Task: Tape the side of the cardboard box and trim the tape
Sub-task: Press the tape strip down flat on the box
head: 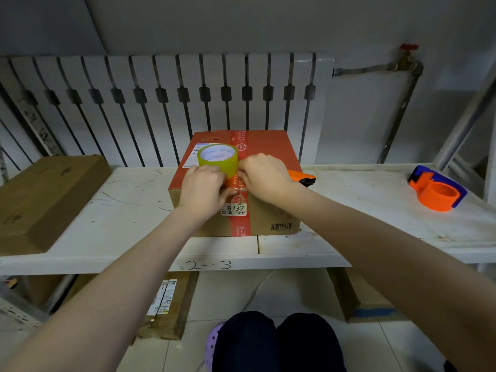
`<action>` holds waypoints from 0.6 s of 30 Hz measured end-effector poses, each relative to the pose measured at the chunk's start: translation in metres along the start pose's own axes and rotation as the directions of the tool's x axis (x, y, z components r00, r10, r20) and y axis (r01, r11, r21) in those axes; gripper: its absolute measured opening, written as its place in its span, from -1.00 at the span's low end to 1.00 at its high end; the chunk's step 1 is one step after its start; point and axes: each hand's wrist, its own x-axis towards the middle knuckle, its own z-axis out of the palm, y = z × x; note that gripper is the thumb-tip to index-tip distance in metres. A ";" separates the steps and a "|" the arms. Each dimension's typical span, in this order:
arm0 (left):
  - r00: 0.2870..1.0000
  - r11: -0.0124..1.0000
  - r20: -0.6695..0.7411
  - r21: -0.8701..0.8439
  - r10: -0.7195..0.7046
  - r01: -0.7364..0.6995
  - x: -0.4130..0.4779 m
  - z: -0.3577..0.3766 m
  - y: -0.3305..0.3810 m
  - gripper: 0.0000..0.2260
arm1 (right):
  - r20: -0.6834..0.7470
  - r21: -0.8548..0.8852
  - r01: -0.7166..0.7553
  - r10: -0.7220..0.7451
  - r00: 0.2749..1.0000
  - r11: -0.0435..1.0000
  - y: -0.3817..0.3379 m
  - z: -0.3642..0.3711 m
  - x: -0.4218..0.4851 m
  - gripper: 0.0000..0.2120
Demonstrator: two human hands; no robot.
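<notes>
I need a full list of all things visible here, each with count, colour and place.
red-topped brown cardboard box: one, red-brown, shelf middle
yellow-green tape roll: one, yellow-green, over box top
orange utility knife: one, orange-black, right of box
orange-blue tape dispenser: one, orange-blue, shelf right
flat brown cardboard box: one, brown, shelf left
white shelf board: one, white, marked 2-3
white radiator: one, white, behind shelf
brown cardboard boxes: at least two, brown, under shelf
left grip: one, bare, holds tape roll
right grip: one, bare, touches roll; fingertips hidden
</notes>
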 end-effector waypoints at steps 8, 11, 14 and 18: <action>0.999 0.986 0.001 -0.166 0.035 -0.034 -0.004 -0.003 -0.015 -0.88 | -0.043 0.040 0.075 -0.073 0.996 0.996 -0.014 -0.010 0.032 -0.54; 0.998 0.973 0.047 -0.229 0.031 -0.019 -0.008 0.000 -0.023 -0.78 | 0.132 -0.021 0.122 -0.119 0.984 0.992 -0.014 -0.015 0.039 -0.52; 0.987 0.884 0.068 -0.439 -0.145 0.160 -0.009 -0.005 -0.026 -0.69 | 0.159 -0.082 0.139 -0.125 0.979 0.987 -0.014 -0.016 0.039 -0.65; 0.780 0.496 0.101 -0.720 -0.617 0.486 -0.004 -0.019 -0.018 -0.81 | 0.043 0.077 0.049 -0.052 0.998 0.996 -0.011 -0.011 0.029 -0.74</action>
